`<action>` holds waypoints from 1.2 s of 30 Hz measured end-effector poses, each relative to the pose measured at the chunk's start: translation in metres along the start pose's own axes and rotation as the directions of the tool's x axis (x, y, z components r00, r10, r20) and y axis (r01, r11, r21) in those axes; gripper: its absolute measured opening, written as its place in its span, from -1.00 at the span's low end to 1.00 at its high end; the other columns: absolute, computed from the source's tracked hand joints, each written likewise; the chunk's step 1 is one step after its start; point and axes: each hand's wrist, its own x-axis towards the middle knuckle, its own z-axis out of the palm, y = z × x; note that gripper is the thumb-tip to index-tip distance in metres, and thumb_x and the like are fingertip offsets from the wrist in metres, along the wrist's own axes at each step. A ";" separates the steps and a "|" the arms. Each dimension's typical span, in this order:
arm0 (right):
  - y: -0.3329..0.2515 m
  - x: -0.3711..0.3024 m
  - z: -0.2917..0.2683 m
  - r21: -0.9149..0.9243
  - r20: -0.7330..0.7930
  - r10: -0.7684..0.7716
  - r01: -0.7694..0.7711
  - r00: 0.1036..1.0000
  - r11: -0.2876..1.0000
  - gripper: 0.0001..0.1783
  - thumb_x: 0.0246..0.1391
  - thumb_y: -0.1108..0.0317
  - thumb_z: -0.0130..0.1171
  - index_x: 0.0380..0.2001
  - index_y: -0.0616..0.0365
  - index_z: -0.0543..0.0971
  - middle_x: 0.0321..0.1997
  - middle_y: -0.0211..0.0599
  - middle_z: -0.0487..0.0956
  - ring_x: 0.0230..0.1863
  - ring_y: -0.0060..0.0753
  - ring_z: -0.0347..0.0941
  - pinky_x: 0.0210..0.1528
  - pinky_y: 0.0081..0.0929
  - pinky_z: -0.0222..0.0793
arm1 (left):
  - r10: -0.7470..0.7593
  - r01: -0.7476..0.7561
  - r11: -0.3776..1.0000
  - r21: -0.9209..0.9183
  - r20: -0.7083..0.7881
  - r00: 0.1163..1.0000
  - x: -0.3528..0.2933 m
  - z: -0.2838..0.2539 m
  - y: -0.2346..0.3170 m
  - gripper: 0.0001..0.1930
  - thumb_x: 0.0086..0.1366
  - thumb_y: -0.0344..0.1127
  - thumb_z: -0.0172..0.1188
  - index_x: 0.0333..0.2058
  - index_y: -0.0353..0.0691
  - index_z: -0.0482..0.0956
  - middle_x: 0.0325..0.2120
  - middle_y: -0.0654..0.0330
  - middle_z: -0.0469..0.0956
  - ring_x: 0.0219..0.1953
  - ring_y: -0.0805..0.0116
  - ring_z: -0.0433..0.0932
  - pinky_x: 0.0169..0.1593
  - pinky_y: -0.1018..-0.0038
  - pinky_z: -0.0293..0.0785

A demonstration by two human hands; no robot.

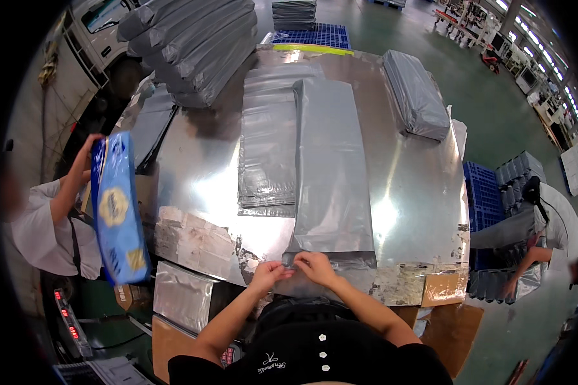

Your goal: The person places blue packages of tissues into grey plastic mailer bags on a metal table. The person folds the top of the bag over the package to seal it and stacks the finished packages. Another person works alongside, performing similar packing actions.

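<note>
A filled grey plastic mailing bag (332, 167) lies lengthwise on the metal table, its dark flap (347, 259) toward me. At the flap's left corner my left hand (271, 274) is closed in a pinch, its fingertips at the corner's edge. Just right of it, my right hand (315, 265) pinches the same flap with thumb and fingers; the exact bit between the fingertips is too small to make out. Partly under the filled bag, on its left, rests a stack of flat grey bags (268, 141).
Piled grey packages (199, 48) stand at the table's (392, 186) far left; another grey package (417, 93) lies far right. On the left a person holds a blue package (119, 205). To the right a person (555, 218) bends over grey packages beside a blue pallet (485, 192).
</note>
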 end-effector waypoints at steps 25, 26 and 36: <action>0.008 -0.034 -0.036 -0.275 -0.088 -0.339 0.304 0.937 0.912 -0.76 -0.19 0.52 0.24 -0.33 0.12 0.59 -0.33 -0.31 0.54 -0.32 -0.20 0.48 -0.27 -0.34 0.45 | -0.152 0.093 0.957 -0.273 -0.205 0.967 0.021 0.031 -0.010 -0.87 0.31 -0.32 0.14 -0.33 -0.24 0.56 -0.46 0.24 0.57 -0.39 0.43 0.57 -0.33 0.54 0.44; 0.006 -0.031 -0.034 -0.261 -0.088 -0.348 0.315 0.933 0.913 -0.76 -0.20 0.52 0.24 -0.33 0.11 0.59 -0.33 -0.31 0.54 -0.32 -0.20 0.49 -0.27 -0.33 0.45 | -0.191 0.116 0.929 -0.350 -0.186 0.964 0.023 0.044 -0.014 -0.88 0.31 -0.31 0.14 -0.35 -0.23 0.55 -0.49 0.26 0.56 -0.40 0.43 0.56 -0.34 0.56 0.44; 0.015 -0.092 -0.053 -0.305 -0.083 -0.342 0.303 0.936 0.903 -0.69 -0.16 0.47 0.24 -0.23 0.05 0.61 -0.24 -0.29 0.55 -0.30 -0.15 0.46 -0.24 -0.30 0.42 | -0.077 0.039 0.990 -0.135 -0.294 0.953 0.028 0.013 -0.016 -0.77 0.32 -0.23 0.15 -0.47 -0.23 0.52 -0.57 0.28 0.53 -0.59 0.43 0.50 -0.48 0.55 0.40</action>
